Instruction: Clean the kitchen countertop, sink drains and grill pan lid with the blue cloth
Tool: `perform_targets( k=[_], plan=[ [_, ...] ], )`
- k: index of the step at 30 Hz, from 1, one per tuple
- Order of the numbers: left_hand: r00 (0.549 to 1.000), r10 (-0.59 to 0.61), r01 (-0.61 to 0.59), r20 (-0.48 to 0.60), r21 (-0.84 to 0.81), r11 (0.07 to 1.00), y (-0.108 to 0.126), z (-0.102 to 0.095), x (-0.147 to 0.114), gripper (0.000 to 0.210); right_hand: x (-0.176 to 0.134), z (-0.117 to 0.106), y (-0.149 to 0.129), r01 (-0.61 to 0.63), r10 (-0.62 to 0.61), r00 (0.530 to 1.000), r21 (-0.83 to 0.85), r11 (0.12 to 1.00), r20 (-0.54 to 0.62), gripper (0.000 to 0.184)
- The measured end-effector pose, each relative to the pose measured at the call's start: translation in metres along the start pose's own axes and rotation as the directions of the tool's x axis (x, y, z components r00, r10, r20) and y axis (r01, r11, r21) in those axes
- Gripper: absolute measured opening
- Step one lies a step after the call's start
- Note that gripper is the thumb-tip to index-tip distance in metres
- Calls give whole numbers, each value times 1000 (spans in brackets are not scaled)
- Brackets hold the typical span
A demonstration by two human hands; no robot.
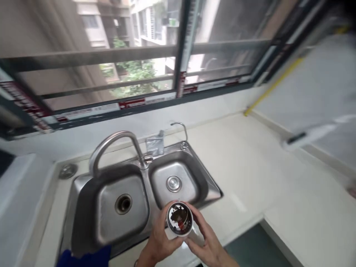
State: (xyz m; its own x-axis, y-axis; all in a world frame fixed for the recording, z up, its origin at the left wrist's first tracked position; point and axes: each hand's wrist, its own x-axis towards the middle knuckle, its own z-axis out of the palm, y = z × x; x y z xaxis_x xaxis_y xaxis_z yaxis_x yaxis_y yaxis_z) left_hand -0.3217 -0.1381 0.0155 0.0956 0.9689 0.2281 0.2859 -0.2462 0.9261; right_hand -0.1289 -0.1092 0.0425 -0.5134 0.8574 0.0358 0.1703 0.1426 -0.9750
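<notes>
Between my two hands is a white-rimmed cup, its mouth facing up toward me. Dark liquid or dregs with dark specks show inside the cup (180, 218), along with a reddish patch I cannot make out. My left hand (160, 237) wraps the cup's left side, thumb toward the front. On the other side, my right hand (205, 237) curves round it in the same way. Both hands are just in front of the right sink basin (178, 170), which has a drain strainer (174, 184) in its bottom.
A left basin (122, 222) with a dark open drain adjoins it. A tall curved faucet (116, 137) and a thin small spout (180, 124) rise behind. A clear plastic packet (155, 144) lies by the faucet. Blue fabric (86, 257) shows at lower left. Pale countertop (250, 159) extends right.
</notes>
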Motion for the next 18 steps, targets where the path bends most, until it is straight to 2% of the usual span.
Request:
perform_targets(
  k=[2, 4, 7, 10, 13, 15, 16, 17, 18],
  plan=[
    [987, -48, 57, 153, -58, 997, 6, 13, 4, 75, -20, -4, 0, -18, 27, 992, 79, 997, -122, 71],
    [951, -70, 96, 302, -72, 993, 12, 26, 7, 75, -41, -8, 0, -12, 41, 976, 135, 991, -216, 74],
    [882, 3, 45, 471, -90, 995, 27, 48, 13, 76, -73, -12, 2, 1, 53, 925, 143, 990, -377, 74],
    [771, 108, -16, 627, -150, 989, 56, 72, 22, 76, -107, -15, 8, 25, 42, 831, 113, 993, -554, 71],
    [622, 153, -22, 768, -178, 984, 83, 97, 30, 78, -144, -19, 12, 55, 19, 718, 84, 995, -696, 73],
    [514, 176, -58, 840, -171, 984, 89, 113, 33, 80, -170, -22, 14, 68, 24, 642, 88, 994, -767, 72],
    [489, 171, -88, 855, -147, 985, 86, 121, 33, 80, -182, -23, 14, 77, 41, 608, 110, 991, -793, 72],
    [495, 149, -127, 856, -98, 987, 79, 127, 32, 79, -194, -23, 14, 91, 65, 579, 144, 985, -813, 71],
    [551, 98, -163, 828, -9, 987, 69, 132, 31, 74, -206, -23, 15, 111, 93, 552, 184, 977, -829, 70]
  ],
)
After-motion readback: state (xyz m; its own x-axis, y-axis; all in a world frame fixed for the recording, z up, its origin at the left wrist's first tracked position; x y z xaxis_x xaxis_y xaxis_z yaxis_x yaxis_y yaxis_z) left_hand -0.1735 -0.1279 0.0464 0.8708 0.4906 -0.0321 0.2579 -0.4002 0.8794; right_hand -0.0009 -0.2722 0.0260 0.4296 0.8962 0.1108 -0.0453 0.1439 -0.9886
